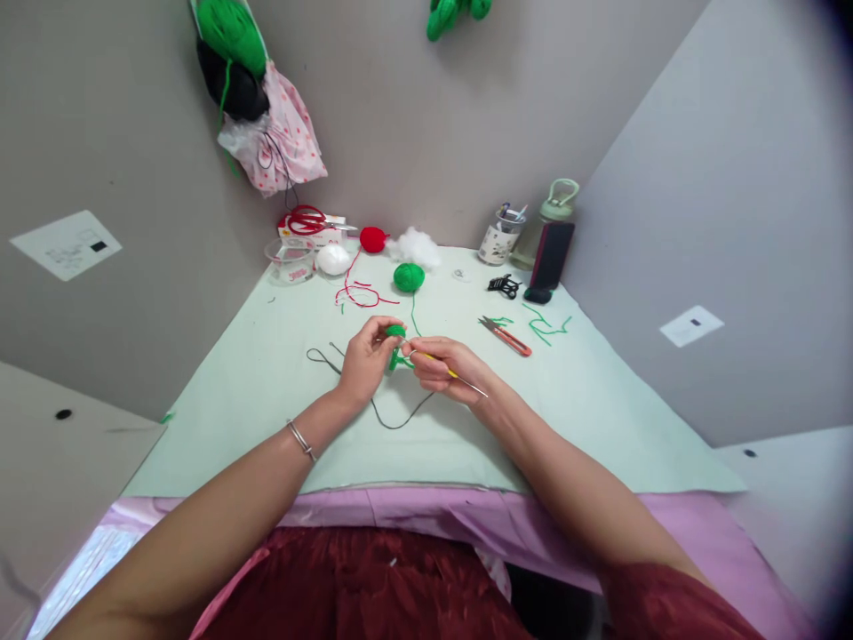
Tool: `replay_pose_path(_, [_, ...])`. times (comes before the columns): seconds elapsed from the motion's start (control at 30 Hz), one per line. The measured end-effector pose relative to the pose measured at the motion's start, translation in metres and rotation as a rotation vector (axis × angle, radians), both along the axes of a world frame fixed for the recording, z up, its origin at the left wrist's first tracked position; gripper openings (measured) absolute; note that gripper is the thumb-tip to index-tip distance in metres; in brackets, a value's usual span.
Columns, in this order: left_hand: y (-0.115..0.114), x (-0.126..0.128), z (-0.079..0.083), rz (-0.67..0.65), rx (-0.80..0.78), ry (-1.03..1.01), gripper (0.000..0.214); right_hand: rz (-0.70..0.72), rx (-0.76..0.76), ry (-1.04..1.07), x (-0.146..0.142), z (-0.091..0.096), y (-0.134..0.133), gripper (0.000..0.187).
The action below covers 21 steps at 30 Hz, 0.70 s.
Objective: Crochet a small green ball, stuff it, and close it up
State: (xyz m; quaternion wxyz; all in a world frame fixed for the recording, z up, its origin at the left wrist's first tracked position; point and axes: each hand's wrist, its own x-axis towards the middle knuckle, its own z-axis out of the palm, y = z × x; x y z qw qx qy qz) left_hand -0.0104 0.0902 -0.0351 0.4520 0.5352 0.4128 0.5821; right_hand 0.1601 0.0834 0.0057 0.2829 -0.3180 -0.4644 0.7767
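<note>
While left hand (363, 363) pinches yarn (395, 343), right hand (445, 367) hook (468, 383), open mat (267, 396) surrounds.

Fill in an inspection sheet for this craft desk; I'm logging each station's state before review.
Surface: pale green mat on the table, pink cloth at the near edge.
Job's things: green crochet piece, crochet hook, green yarn ball with a strand running to the hands.
Clutter: red yarn ball, white stuffing, red scissors on a box, thread snips, green yarn scraps, pen cup, bottle, phone.
Grippers: left hand pinches the green crochet piece; right hand holds the crochet hook.
Cables: dark cord lies looped on the mat under the hands.
Surroundings: grey partition walls; bags hang at the left.
</note>
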Motion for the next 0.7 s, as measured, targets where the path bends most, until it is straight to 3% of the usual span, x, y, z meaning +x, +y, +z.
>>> replay_pose_path(0.23, [0.007,-0.011,0.003,0.091,0.022,0.051,0.016,0.103,-0.026,-0.007,-0.002,0.001,-0.007,0.017])
replay_pose_path(0.47, [0.003,-0.009,0.004,-0.025,-0.029,0.058,0.019,-0.004,0.054,-0.011,-0.003,0.002,-0.008,0.021])
replay_pose_path(0.7, [0.001,-0.003,0.000,-0.005,-0.004,0.025,0.020,-0.044,0.059,-0.035,-0.003,-0.002,-0.003,0.019])
